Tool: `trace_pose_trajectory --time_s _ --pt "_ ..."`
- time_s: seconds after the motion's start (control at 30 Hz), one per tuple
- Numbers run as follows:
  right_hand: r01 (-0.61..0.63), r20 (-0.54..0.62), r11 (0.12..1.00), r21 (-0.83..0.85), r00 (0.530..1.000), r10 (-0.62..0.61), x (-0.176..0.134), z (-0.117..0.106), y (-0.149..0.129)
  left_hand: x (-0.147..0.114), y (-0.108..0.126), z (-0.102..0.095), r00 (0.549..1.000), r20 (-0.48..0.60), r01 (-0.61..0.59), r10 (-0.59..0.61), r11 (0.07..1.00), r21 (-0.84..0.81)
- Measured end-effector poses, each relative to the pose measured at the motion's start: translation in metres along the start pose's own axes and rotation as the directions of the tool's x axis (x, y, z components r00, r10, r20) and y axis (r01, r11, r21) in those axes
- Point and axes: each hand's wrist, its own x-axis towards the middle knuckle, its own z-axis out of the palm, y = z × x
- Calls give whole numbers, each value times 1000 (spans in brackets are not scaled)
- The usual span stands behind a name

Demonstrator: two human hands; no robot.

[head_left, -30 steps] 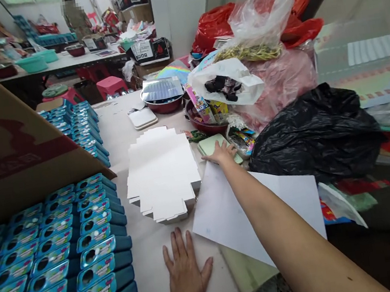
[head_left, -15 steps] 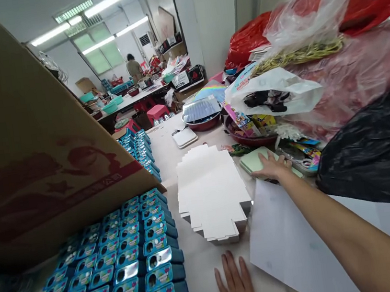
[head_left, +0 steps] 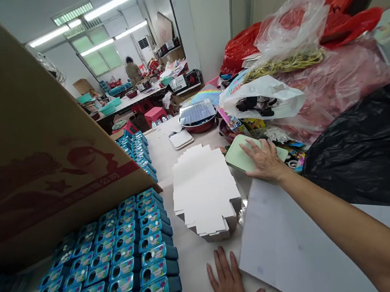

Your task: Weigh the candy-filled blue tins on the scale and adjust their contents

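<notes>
Both hands are bare and slim-fingered. The left hand (head_left: 231,283) shows four long, narrow fingers and a thumb, its wrist cut off by the frame. Behind the right hand (head_left: 264,158), a long, uncovered forearm (head_left: 337,203) widens toward the elbow.

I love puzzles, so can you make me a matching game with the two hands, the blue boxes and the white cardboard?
Things:
1. left hand
2. right hand
3. blue boxes
4. white cardboard

Places:
A. standing in many rows
B. on the green case
C. in one pile, just beyond the left hand
D. flat on the table

Right pairs: 1-D, 2-B, 3-A, 4-C
</notes>
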Motion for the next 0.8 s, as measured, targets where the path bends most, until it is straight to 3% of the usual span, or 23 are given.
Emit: trace_pose_trajectory --time_s 0.1,0.23,0.33,0.4,0.5,0.57,0.63,0.7,0.73,0.8 --pt "53 -136 997 -48 989 -59 -3 -54 -3 -2 -3 -6 994 110 -6 12 998 -59" --pt "-13 -233 999 -48 972 1 -16 -127 -18 8 -2 -20 978 206 16 21 985 -174" --pt "-59 -265 996 60 961 73 -36 -172 -47 11 2 -52 934 358 130 -11 943 -308" --pt "-19 -264 981 192 962 71 -54 -192 -74 -2 -4 -85 936 349 199 -43 883 -425" --pt "77 -209 888 453 978 22 -82 -204 -126 -53 -32 -144 982 123 -22 141 740 -672" --pt "49 -96 786 617 995 12 -101 -202 -169 -103 -62 -179 990 46 -50 135 633 -772" --pt "-62 87 666 743 996 -4 -122 -199 -221 -161 -100 -205 999 34 25 5 592 -805" --pt "-168 248 529 832 965 -82 -143 -198 -282 -218 -151 -220 979 22 138 -205 574 -807" --pt "-180 286 468 865 944 -167 -152 -199 -315 -246 -182 -224 946 10 204 -323 571 -795" --pt "-112 248 364 925 902 -353 -166 -205 -384 -301 -248 -226 806 -30 351 -591 518 -780"
